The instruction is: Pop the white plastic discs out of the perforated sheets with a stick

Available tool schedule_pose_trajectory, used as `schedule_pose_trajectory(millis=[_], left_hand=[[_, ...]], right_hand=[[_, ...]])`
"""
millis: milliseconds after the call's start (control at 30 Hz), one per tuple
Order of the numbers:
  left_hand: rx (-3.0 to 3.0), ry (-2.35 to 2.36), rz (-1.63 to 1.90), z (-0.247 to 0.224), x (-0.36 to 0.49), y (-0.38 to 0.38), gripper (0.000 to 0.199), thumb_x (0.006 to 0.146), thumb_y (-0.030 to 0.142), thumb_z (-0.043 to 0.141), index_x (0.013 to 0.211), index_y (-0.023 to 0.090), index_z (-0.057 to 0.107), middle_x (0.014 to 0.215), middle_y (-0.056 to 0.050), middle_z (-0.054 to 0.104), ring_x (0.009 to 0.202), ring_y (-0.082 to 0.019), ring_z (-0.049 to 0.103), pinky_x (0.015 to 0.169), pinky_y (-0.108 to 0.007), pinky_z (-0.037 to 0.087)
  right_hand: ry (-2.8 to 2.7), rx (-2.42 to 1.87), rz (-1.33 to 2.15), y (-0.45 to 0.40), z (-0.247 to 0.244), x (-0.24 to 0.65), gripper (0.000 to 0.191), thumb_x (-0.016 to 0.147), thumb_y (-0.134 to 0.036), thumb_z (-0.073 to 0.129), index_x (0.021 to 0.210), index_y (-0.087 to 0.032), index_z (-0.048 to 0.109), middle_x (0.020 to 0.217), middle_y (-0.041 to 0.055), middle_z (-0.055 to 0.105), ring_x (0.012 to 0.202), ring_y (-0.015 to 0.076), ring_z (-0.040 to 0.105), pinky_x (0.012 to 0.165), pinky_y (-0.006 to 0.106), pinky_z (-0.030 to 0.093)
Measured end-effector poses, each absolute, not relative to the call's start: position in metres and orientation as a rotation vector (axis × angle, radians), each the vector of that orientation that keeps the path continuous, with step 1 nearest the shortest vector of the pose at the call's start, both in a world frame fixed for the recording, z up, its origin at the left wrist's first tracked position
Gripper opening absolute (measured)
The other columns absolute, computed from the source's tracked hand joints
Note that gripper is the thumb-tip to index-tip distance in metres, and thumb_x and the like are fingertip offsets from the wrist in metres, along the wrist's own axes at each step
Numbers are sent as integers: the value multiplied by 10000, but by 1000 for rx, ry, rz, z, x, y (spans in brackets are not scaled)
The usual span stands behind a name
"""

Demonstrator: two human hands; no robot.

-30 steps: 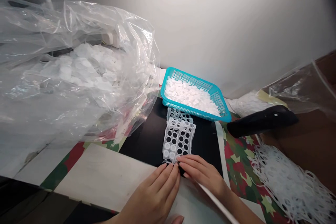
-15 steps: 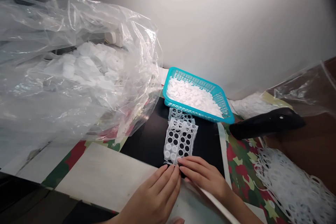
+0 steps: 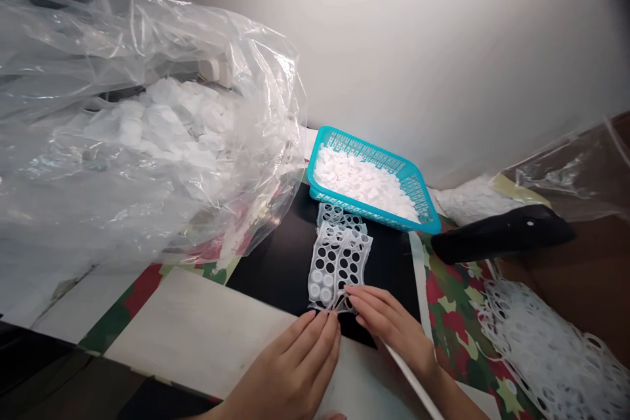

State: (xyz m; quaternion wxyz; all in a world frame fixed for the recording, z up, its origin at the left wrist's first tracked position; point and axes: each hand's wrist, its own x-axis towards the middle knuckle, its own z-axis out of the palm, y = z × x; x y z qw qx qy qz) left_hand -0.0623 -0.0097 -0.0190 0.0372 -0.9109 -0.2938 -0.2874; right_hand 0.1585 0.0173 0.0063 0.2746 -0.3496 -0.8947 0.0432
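A translucent white sheet with rows of round holes (image 3: 340, 256) lies on a black board (image 3: 270, 243). Small white round pieces (image 3: 322, 285) fill several holes at its lower left. My left hand (image 3: 295, 357) has its fingers pressed together on the sheet's near edge. My right hand (image 3: 388, 325) pinches the lower right part of the sheet, which looks slightly lifted there. Both sets of fingertips hide part of that edge. A white cord-like strip (image 3: 411, 377) runs beneath my right hand toward the bottom of the view.
A turquoise basket (image 3: 428, 213) of small white pieces stands behind the sheet. A large clear bag (image 3: 162, 190) of white pieces fills the left. On the right are a black object (image 3: 502, 233), a pile of white perforated scraps (image 3: 561, 348) and a cardboard box (image 3: 590, 262).
My right hand has shifted slightly up and right, away from the left fingertips, with the sheet's near edge between them. My left hand has barely moved.
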Motion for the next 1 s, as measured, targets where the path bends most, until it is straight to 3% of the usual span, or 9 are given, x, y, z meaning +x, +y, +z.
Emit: schedule_pose_trajectory(millis=[200, 367, 467, 600, 800, 1000], left_hand=[[-2794, -856, -821, -17, -64, -8, 498, 973, 446, 411, 1220, 65, 616, 1272, -93, 625, 1167, -223, 548, 1070, -321, 355], [-2844, -831, -757, -10, -71, -4, 495, 985, 422, 397, 1265, 57, 580, 1295, -102, 608, 1178, -227, 551, 1034, -324, 402], [-2860, -811, -764, -12, -71, -5, 451, 998, 380, 409, 1283, 66, 562, 1297, -98, 605, 1181, -229, 547, 1029, -337, 416], [-2855, -786, -904, -14, -70, -7, 311, 982, 137, 415, 1237, 134, 593, 1314, -52, 596, 1205, -189, 531, 1060, -327, 401], [-2788, -1079, -977, -8, -77, -5, 385, 980, 346, 461, 1251, 103, 586, 1337, -90, 578, 1260, -215, 504, 1066, -357, 421], [-2789, -1202, -916, -3, -80, -5, 417, 987, 358, 449, 1297, 101, 557, 1346, -62, 576, 1233, -185, 531, 1069, -312, 421]], right_hand=[[-2090, -1038, -74, 30, 27, 175, 393, 902, -43, 501, 1251, -205, 585, 1145, 90, 701, 1037, 225, 678, 851, 367, 581], [-1914, -1180, -325, 65, 51, 196, 325, 912, -101, 542, 1208, -213, 615, 1183, 71, 689, 1096, 240, 658, 931, 399, 544], [-1894, -1171, -374, 94, 58, 198, 243, 925, -150, 534, 1131, -206, 650, 1332, 89, 596, 1209, 271, 584, 1001, 460, 495], [-1853, -1173, -186, 106, 58, 182, 193, 945, -195, 504, 1062, -201, 658, 1318, 98, 588, 1238, 273, 550, 1038, 505, 443], [-2223, -961, 466, 69, 32, 147, 233, 953, -146, 474, 1137, -209, 603, 1143, 84, 666, 1102, 184, 627, 943, 330, 517], [-2286, -893, 660, 53, 16, 136, 233, 973, -161, 439, 1155, -200, 579, 1117, 80, 690, 1081, 166, 643, 939, 296, 527]])
